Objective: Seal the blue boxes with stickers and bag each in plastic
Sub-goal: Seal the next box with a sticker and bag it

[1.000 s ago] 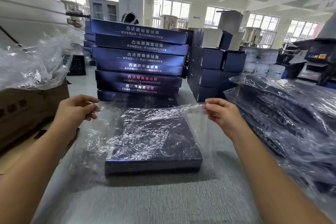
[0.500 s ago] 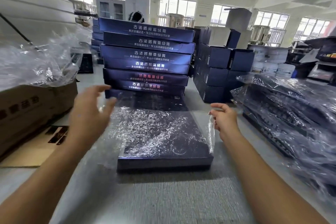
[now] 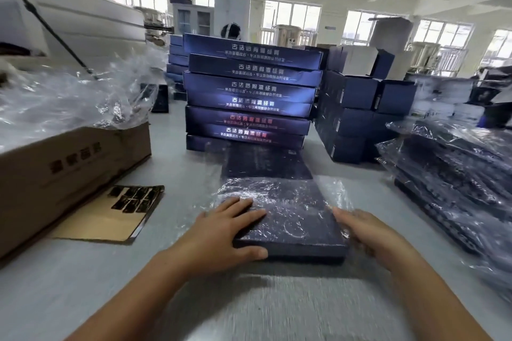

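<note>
Your left hand (image 3: 221,232) lies flat on the near left corner of the blue box (image 3: 291,219). Its fingers are straight on the lid and its thumb runs along the near side wall, so it presses rather than clasps. Your right hand (image 3: 374,232) stretches along the right side of the same box with its fingers extended. It is loose and unclenched, and it pushes the clear plastic bag (image 3: 336,191) against that edge (this hand is blurred, so the finer finger contact is hard to read). The box sits inside the bag, and crinkled film covers its top and bunches past its far right corner. It lies flat on the grey table (image 3: 277,307), just below the centre of the frame.

Just beyond it, another dark flat box (image 3: 263,163) lies under film. Behind that, a stack of blue boxes (image 3: 249,91) with printed sides rises at centre frame. To the right of the stack stand small dark blue cartons (image 3: 357,119). At the right edge of the frame is a pile of bagged boxes (image 3: 457,183).

At the left edge of the frame, a cardboard carton (image 3: 69,171) holds a heap of loose clear bags (image 3: 63,102). A sticker sheet (image 3: 135,198) rests on brown card just beside the carton.
</note>
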